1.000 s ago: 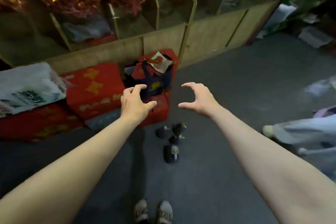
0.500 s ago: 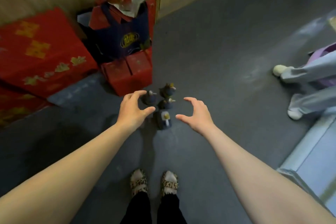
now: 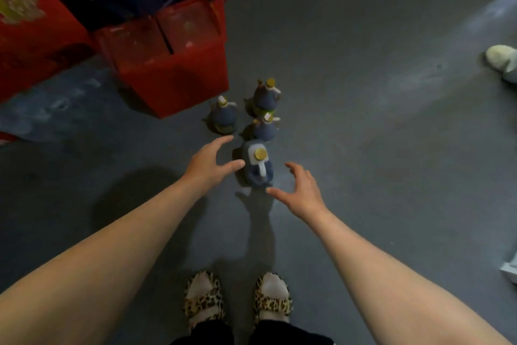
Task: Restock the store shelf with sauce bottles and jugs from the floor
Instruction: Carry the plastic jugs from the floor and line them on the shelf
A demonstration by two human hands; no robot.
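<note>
Presently the person stands over a small cluster of dark sauce containers on the grey floor (image 3: 363,36), reaching down with both hands spread and holding nothing. The left hand (image 3: 208,164) hangs with fingers straight, its thumb tip just beside the nearest jug (image 3: 256,167); whether it touches cannot be told. The right hand (image 3: 300,192) is on the jug's other side, fingers loosely parted, near but apart from it. The jug stands upright, gold cap and pale handle on top, nearest the person's slippers (image 3: 237,300). Beyond it stand three smaller bottles (image 3: 264,98), close together, just in front of a red box (image 3: 173,76). The shelf is not in view. Judgement: the step in hand is the first pick-up, with restocking barely begun. To do it well, the hands should close on opposite flanks of the jug, or one hand should take the handle while the other supports the body, since a full jug is likely heavy and its sides may be smooth. The lift should go straight up, because the nearest bottle stands very close behind and could be tipped by a forward sweep.
</note>
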